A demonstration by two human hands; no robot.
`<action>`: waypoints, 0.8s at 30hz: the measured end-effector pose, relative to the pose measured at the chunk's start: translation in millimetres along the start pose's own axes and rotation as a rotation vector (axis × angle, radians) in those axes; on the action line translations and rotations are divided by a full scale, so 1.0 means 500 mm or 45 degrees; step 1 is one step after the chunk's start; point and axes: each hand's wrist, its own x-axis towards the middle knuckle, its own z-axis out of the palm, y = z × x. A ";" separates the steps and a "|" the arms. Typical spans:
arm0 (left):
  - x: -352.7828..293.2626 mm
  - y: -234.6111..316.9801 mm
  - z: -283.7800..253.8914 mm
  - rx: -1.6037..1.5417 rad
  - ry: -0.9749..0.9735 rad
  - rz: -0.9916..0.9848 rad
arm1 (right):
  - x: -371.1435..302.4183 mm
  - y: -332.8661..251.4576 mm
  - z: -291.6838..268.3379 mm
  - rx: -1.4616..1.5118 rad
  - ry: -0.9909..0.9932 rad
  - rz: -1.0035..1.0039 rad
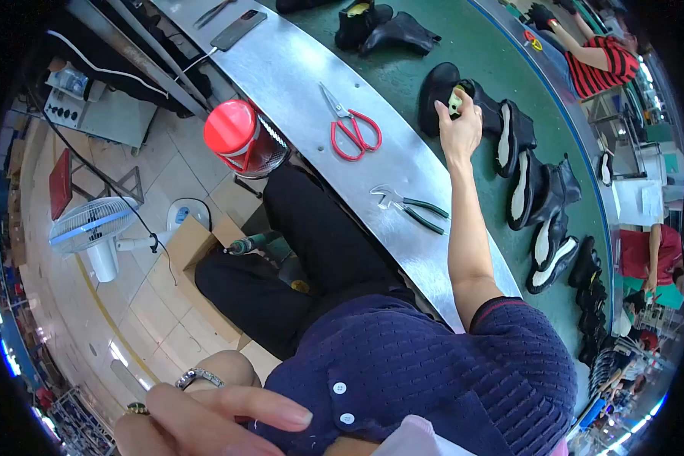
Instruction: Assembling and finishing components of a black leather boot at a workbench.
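Observation:
My right hand [461, 129] reaches over the green belt to a black boot [475, 90] with a yellow-green piece [456, 100] in its top. Thumb and fingers are spread apart around that piece. Whether they touch it I cannot tell. A dark boot part [435, 85] lies just left of the fingers. Close to the camera at the lower left is my left hand [205, 422], its index finger stretched out, with a watch [197, 376] on the wrist. Nothing shows between its visible fingers. Red-handled scissors [353, 131] and dark-handled pincers [410, 207] rest on the metal ledge.
More black boots with white soles [543, 194] line the belt [403, 87]. On the metal ledge [304, 64] lies a phone [238, 30]. A red-lidded bucket [235, 133], a fan [99, 232] and a cardboard box [186, 258] stand left of my legs. Other people work across the belt.

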 end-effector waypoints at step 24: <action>-0.035 -0.407 -0.149 0.735 0.247 -0.264 | -0.042 -0.367 -0.297 1.213 -1.068 -0.054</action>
